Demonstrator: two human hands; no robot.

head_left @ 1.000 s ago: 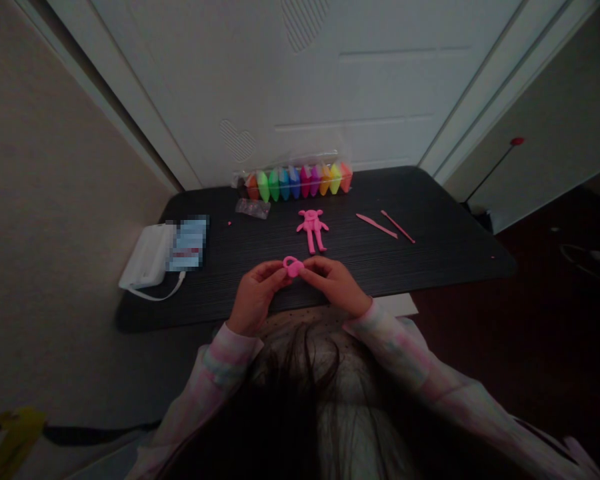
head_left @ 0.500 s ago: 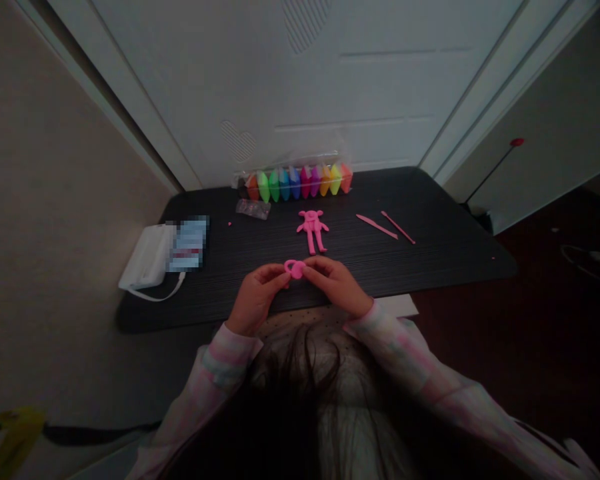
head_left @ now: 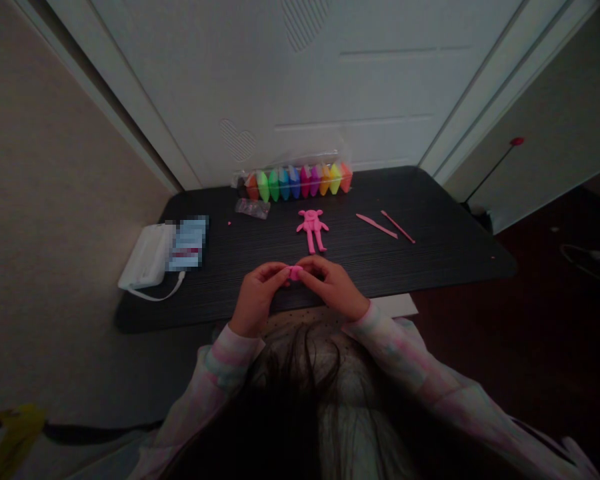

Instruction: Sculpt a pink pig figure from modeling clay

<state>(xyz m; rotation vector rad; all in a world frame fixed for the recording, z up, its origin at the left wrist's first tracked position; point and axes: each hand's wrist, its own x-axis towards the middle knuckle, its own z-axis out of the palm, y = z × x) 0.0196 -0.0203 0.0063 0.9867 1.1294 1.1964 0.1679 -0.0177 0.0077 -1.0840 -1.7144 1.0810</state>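
Between my fingertips is a small piece of pink modelling clay (head_left: pixel 295 272), held just above the front of the dark table (head_left: pixel 200 303). My left hand (head_left: pixel 261 290) pinches its left side with thumb and fingers. From the right, my right hand (head_left: pixel 334 285) pinches the other side, so much of the clay is hidden. Just beyond my hands a pink clay figure (head_left: pixel 311 230) with round ears, arms and two long legs lies flat on the table. To its right are two pink modelling tools, a flat knife (head_left: pixel 377 226) and a thin stick (head_left: pixel 398 227).
At the back stands a clear pack of coloured clay (head_left: pixel 295 183), with a crumpled clear wrapper (head_left: pixel 253 209) before it. A pink crumb (head_left: pixel 229 223) lies nearby. On the left are a white device with a cable (head_left: pixel 150 257) and a blue packet (head_left: pixel 189 243). A white door (head_left: pixel 260 80) rises behind.
The pink clay has turned between my fingers: its open loop showed before, and now only a small compact part shows. My right fingers have moved slightly left. The clay figure and tools stay put.
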